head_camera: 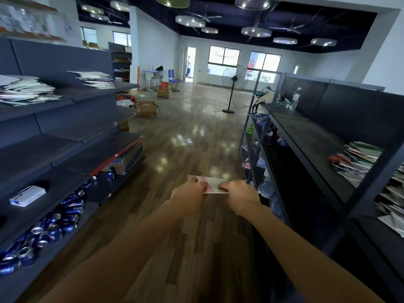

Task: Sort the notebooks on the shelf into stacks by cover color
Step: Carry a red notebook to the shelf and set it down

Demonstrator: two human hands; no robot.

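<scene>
Thin flat notebook (213,183), red-and-white cover, held over glossy plank floor (185,149). Both arms outstretched; left grip (189,194) and right grip (238,194) each pinch its near edge, fingers curled.

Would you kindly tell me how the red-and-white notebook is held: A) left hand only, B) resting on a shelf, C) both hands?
C: the left hand and right hand each grip one end of the notebook.
</scene>
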